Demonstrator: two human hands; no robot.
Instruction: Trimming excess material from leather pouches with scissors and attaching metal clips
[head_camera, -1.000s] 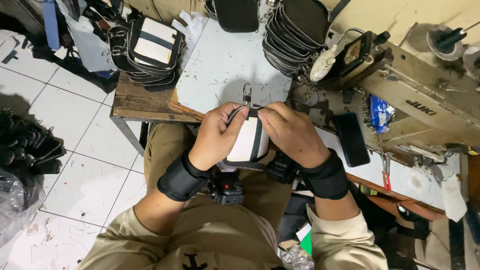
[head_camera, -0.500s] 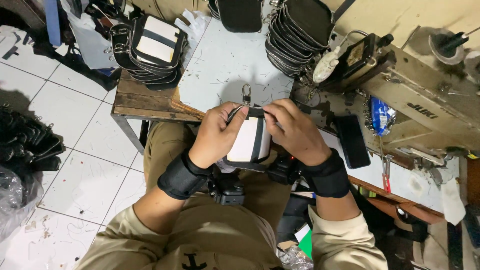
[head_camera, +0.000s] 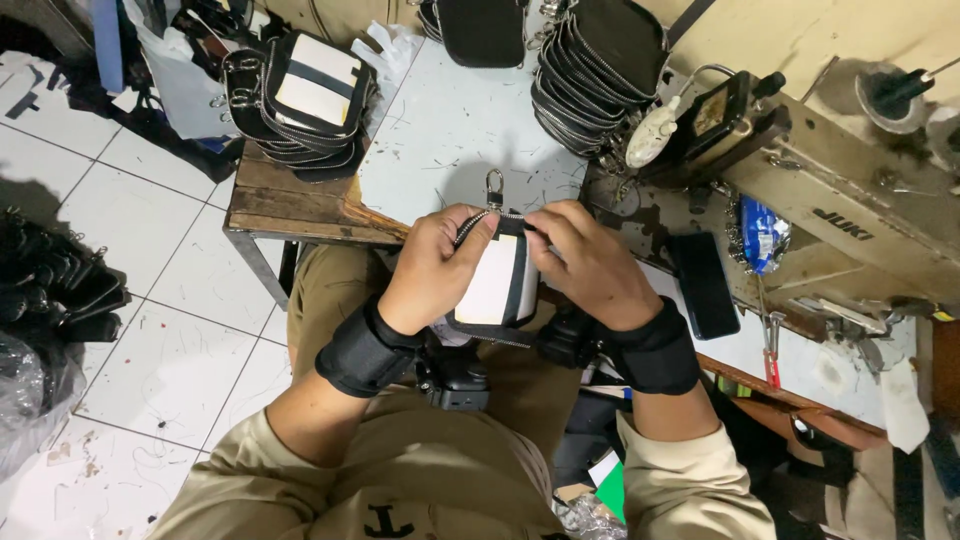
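The small black zippered pouch with a cream panel (head_camera: 492, 285) was pinched above the lap by closed left hand (head_camera: 437, 265) and right hand (head_camera: 590, 262), so its zipper might have snagged if tugged askew.

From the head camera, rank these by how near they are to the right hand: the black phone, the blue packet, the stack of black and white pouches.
From the right hand:
1. Black phone, just to its right on the bench.
2. Blue packet, farther right, past the phone.
3. Stack of black and white pouches, far upper left.

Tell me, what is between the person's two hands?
In the head view, a small black pouch with a white panel sits between the left hand and the right hand; both grip it at its zipper edge.
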